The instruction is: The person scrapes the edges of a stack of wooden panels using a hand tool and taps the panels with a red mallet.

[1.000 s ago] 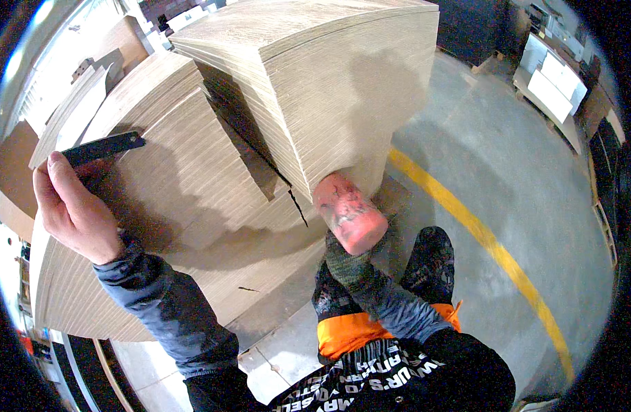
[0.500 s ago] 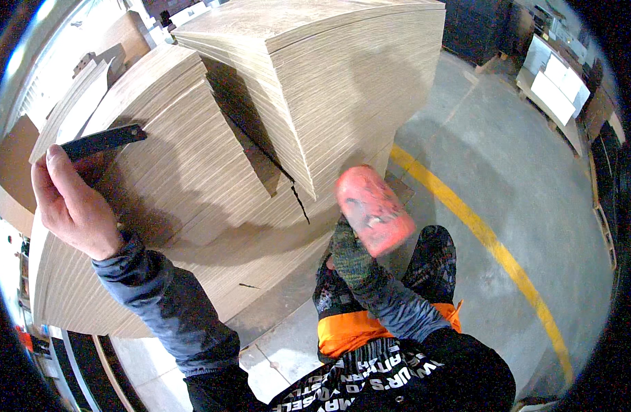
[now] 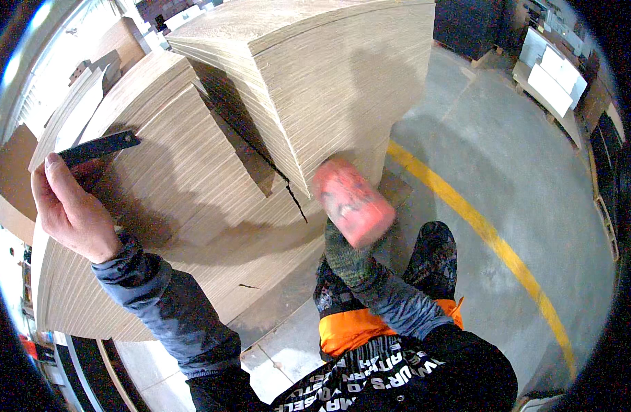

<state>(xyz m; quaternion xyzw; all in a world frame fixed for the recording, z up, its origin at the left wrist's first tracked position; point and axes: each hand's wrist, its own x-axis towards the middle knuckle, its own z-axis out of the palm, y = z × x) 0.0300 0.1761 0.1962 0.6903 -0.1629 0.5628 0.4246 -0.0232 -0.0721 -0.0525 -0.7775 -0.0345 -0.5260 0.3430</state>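
Observation:
My left hand (image 3: 75,213), bare, is closed on the near end of a flat black bar (image 3: 106,145) with a hole at its far end. The bar lies over the edges of a curved stack of thin wooden boards (image 3: 212,199) on the left. My right hand (image 3: 344,257) wears a dark knitted glove and grips a mallet with a scuffed red head (image 3: 355,204), slightly blurred. Its handle is hidden in the hand and behind the head. The mallet head is in front of the lower corner of a taller board stack (image 3: 343,89).
A dark gap with a thin black crack parts the two stacks. To the right, a yellow line (image 3: 490,237) curves across the grey concrete floor (image 3: 521,165). White sheets (image 3: 557,79) lie on a pallet at the far right. Dark long pieces (image 3: 96,371) stand at the lower left.
The mallet in my right hand has swung left and a little up, toward the stacks. My left hand and the black bar have barely moved.

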